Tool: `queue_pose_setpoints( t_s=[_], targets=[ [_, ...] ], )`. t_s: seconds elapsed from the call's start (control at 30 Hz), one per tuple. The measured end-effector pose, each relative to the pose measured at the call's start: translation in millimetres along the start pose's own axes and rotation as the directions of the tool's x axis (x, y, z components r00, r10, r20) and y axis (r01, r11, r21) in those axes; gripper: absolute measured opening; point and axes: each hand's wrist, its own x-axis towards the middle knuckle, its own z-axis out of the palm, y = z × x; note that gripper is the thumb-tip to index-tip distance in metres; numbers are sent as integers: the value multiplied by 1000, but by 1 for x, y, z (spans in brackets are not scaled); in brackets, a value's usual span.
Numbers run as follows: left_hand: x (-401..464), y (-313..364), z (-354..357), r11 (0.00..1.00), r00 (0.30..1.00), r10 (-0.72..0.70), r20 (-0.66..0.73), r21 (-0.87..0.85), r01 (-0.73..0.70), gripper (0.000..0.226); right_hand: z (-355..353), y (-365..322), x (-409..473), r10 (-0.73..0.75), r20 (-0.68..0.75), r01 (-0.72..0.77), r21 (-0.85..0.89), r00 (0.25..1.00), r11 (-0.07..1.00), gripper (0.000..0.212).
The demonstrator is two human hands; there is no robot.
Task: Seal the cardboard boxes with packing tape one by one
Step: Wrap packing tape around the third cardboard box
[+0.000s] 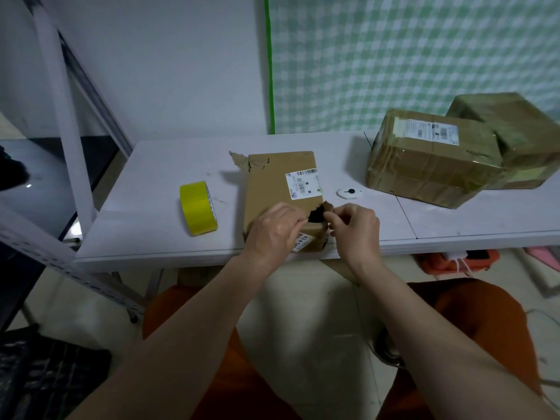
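Observation:
A small brown cardboard box (272, 183) with a white barcode label lies near the front edge of the white table (163, 237). Its near right corner is torn, showing a dark hole. My left hand (272, 231) rests on the box's near end, fingers pinching the torn edge. On the other side of the tear, my right hand (354, 228) pinches the torn cardboard flap. A roll of yellow packing tape (198, 207) stands on its edge to the left of the box, untouched.
Two larger taped boxes (430, 165) (521, 131) sit at the table's back right. A small white cutter (349, 193) lies right of the small box. A metal shelf frame (60, 116) stands at the left. A green checked curtain (424, 56) hangs behind.

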Motion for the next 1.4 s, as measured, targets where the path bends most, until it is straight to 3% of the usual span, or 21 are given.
queue_pose_setpoints(
  t_s=[0.13,0.27,0.43,0.83,1.4],
  targets=[
    [2,1,6,998,999,-39,-23,-46,38,5,0,9,-5,-238,-20,231,-168,971,958,11],
    [-2,2,10,993,995,-86,-58,-85,81,4,3,12,-8,-432,-14,424,-174,902,889,2],
    [-2,3,12,990,992,-117,-51,-82,112,3,3,15,-9,-575,99,578,-271,812,769,12],
    [-2,10,13,978,977,-199,-79,-72,194,9,-6,14,-7,-603,252,653,-339,757,678,20],
    [1,17,16,952,940,-304,-154,-89,293,10,-12,12,3,-564,306,638,-268,766,722,14]
  ],
)
